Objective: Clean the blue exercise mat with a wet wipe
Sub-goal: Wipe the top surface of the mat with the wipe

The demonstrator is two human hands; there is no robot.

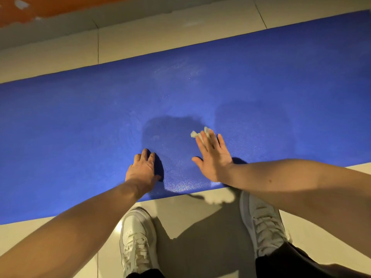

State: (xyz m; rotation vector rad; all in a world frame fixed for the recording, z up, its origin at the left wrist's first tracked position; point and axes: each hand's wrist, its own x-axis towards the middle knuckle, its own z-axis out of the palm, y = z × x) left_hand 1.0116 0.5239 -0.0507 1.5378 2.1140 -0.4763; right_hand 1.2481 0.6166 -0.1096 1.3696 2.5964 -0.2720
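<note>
The blue exercise mat point(80, 127) lies flat across the tiled floor, running from left to right. My right hand point(213, 157) lies flat on the mat near its front edge, fingers straight, pressing a crumpled white wet wipe point(195, 134) that sticks out beyond my fingertips. My left hand point(143, 169) rests on the mat to the left of it, fingers bent with the tips on the surface, holding nothing. A pale smeared patch shows on the mat further back.
Cream floor tiles point(140, 39) border the mat on the far and near sides. My two white sneakers point(138, 239) stand on the tiles just before the mat's front edge. An orange wall base point(60, 7) runs along the far left.
</note>
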